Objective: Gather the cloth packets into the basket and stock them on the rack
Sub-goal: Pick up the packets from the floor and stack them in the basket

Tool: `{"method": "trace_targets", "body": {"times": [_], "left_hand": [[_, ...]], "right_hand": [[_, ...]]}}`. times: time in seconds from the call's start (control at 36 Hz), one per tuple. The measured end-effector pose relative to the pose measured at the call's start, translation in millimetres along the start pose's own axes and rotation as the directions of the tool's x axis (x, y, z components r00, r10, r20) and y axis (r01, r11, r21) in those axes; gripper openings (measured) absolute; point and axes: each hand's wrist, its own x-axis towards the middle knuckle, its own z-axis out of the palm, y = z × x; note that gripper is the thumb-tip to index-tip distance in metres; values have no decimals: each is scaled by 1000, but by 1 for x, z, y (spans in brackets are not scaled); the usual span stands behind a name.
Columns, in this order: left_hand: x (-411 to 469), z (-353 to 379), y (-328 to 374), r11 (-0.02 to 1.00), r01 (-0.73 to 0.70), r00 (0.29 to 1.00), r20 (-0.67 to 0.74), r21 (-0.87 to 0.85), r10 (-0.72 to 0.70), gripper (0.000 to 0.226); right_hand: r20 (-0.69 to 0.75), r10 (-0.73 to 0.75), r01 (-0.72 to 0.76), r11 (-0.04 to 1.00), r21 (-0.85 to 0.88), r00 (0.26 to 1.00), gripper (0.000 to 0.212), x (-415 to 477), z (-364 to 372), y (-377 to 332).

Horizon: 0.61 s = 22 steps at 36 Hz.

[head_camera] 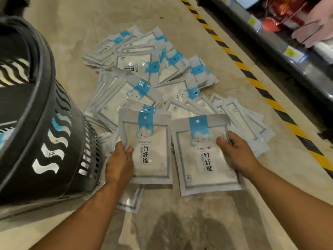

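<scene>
Held two squared-up stacks of cloth packets (150, 159) low at 6 o'clock, probably evened for one lift. Pinched one stack's edge with the left hand (119, 160), thumb on top; gripped the other likewise with the right hand (234, 153). Had loose packets (142, 73) strewn toward 12, the basket (54, 123) close at 9 for a short reach, and the rack (266, 44) at 2.

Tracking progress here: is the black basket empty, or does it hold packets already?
Not empty: through the wavy slots of the basket, white-and-blue packets show inside. How full it is, cannot tell.
</scene>
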Motion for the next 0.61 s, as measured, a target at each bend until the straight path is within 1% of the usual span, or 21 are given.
{"method": "trace_targets", "body": {"times": [0.08,0.17,0.25,0.39,0.53,0.61], "left_hand": [[4,-9,18,998,-50,999,-1,-27,50,17],[7,-15,42,992,-108,994,-33,-63,106,16],[6,-24,74,978,-166,985,-66,-129,159,17],[3,-48,128,943,-278,954,-166,-184,249,20],[2,-79,173,887,-366,916,-278,-281,290,14],[2,-108,203,853,-411,892,-337,-321,303,13]], "right_hand": [[-145,16,-2,995,98,989,11,12,-23,-22],[-209,-14,46,988,151,978,9,15,-32,-49],[-210,-52,74,992,102,976,6,17,-34,-75],[-283,-117,101,992,-70,952,17,25,-50,-115],[-344,-192,162,980,-113,919,20,32,-73,-165],[-348,-210,199,978,-67,914,21,34,-87,-202]]}}
